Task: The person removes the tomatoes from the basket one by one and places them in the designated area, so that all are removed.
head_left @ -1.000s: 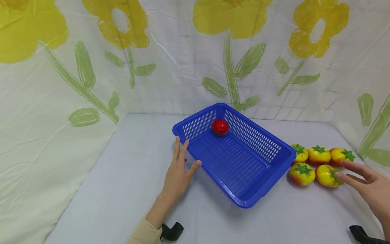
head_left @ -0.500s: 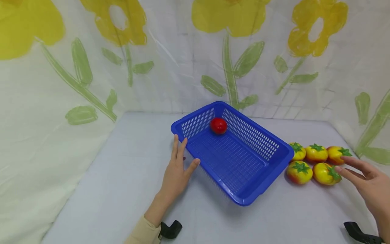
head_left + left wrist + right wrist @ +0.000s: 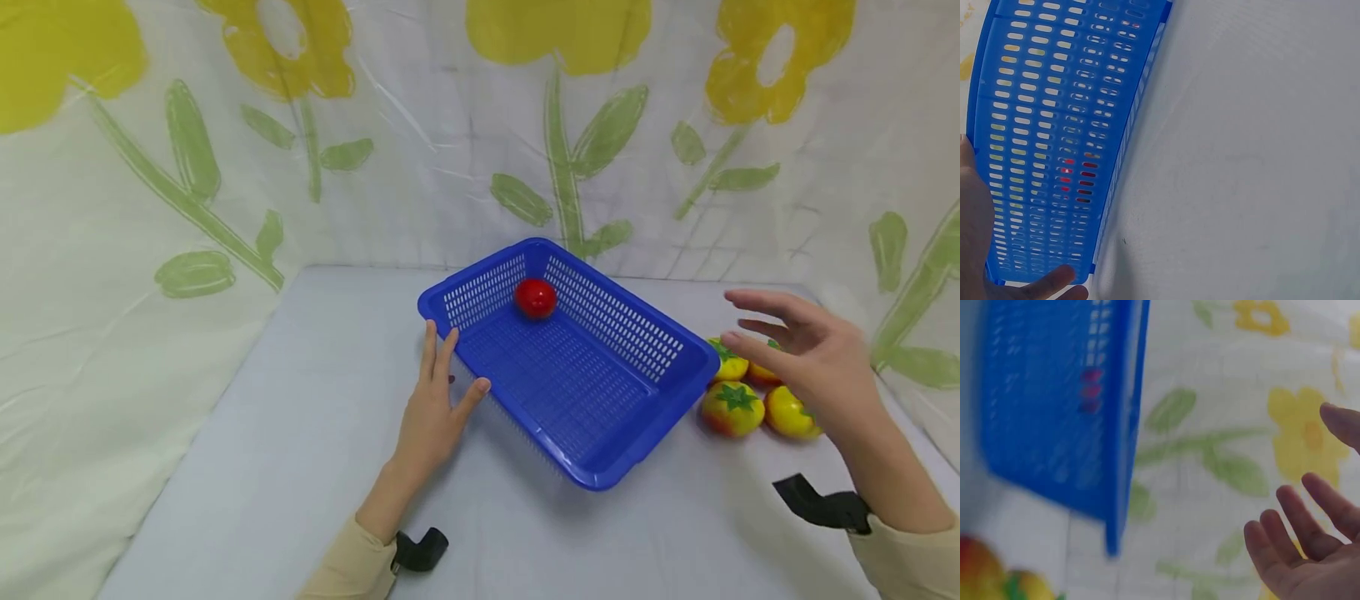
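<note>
In the head view, a blue plastic basket (image 3: 570, 392) with slotted walls sits slantwise on the table. A shiny red round fruit (image 3: 536, 298) lies in its far left corner. My left hand (image 3: 431, 417) is at the basket's near left rim, its fingers extended along the wall; the left wrist view shows fingers by the slotted wall (image 3: 1054, 125). My right hand (image 3: 821, 358) hovers above yellow-and-red toy fruits (image 3: 732, 408) with green star-shaped leaves, partly covering them. Its fingers are spread and loosely bent with nothing between them, as the right wrist view also shows.
The white table (image 3: 300, 417) backs onto a white sheet (image 3: 420, 192) printed with yellow flowers, which also hangs along both sides. The fruits stand close to the basket's right corner. Black straps with a protruding piece (image 3: 821, 504) sit on both wrists.
My right hand has risen off the fruits at the right and moved left toward the basket, carrying nothing. The left hand stays at the rim. The view has tilted slightly.
</note>
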Tool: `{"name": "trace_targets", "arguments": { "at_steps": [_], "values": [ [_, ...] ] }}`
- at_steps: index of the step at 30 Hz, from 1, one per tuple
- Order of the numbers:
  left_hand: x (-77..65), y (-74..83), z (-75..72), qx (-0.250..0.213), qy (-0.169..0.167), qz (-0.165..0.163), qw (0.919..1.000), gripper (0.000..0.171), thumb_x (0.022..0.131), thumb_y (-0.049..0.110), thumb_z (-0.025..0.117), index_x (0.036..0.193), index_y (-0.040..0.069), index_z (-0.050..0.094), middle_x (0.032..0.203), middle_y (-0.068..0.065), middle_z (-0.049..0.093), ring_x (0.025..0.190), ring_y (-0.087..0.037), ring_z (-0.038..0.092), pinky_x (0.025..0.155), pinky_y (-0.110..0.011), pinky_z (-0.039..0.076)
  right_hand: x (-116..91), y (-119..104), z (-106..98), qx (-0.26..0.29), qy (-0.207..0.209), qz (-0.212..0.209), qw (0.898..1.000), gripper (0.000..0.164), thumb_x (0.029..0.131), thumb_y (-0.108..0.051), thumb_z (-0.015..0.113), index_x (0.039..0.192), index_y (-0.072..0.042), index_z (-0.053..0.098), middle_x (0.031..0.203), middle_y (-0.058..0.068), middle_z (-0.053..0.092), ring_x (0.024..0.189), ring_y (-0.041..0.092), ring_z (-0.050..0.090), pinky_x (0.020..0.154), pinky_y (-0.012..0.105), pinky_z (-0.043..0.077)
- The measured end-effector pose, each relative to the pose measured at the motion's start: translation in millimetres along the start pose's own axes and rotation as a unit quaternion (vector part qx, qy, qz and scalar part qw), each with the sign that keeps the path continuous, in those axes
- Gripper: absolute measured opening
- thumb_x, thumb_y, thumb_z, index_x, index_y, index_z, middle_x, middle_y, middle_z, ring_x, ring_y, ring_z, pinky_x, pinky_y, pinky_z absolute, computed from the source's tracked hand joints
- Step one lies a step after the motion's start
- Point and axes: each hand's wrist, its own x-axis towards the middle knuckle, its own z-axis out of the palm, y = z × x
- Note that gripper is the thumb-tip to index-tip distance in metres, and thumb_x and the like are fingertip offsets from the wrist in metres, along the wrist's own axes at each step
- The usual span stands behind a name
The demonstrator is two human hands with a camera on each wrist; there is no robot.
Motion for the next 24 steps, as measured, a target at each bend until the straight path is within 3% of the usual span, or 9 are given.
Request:
{"name": "trace_targets", "arguments": {
  "at_steps": [4,11,18,24],
  "values": [
    [0.4,0.2,-0.8,0.000,-0.001,-0.001,1.0000,0.078,0.097,0.057,0.051,0.159,0.031,0.011,0.164,0.004,-0.008,0.111,-0.032,0.061,0.064,-0.036,0.051,27.5,-26.6,27.9,0.011,-0.065,-0.027,0.997,0.050,0.089,-0.013,0.075,0.136,-0.015,0.060,0.135,0.004,0.057,0.118,0.017,0.057,0.085,0.018,0.048],
    [0.7,0.4,-0.9,-0.003,-0.005,-0.001,1.0000,0.078,0.097,0.056,0.052,0.159,0.033,0.011,0.164,0.004,-0.007,0.110,-0.031,0.061,0.065,-0.037,0.051,77.2,-40.1,75.6,0.027,-0.134,-0.051,0.989,0.048,0.086,-0.025,0.080,0.131,-0.016,0.064,0.127,0.000,0.063,0.113,0.021,0.060,0.087,0.025,0.050],
    [1.7,0.2,0.5,-0.007,-0.007,-0.006,0.9999,0.078,0.097,0.054,0.053,0.158,0.035,0.010,0.164,0.004,-0.007,0.109,-0.031,0.061,0.066,-0.037,0.050,108.1,-43.0,107.6,0.025,-0.157,-0.063,0.985,0.051,0.081,-0.031,0.083,0.127,-0.015,0.067,0.126,0.000,0.063,0.111,0.022,0.061,0.089,0.035,0.050],
    [1.1,-0.8,-0.3,-0.004,-0.005,-0.008,1.0000,0.078,0.097,0.055,0.053,0.159,0.030,0.013,0.164,0.005,-0.008,0.109,-0.031,0.061,0.067,-0.037,0.050,128.5,-31.5,131.1,0.026,-0.166,-0.052,0.984,0.054,0.079,-0.030,0.085,0.127,-0.011,0.067,0.128,0.003,0.062,0.117,0.021,0.057,0.094,0.040,0.047]
  ]
}}
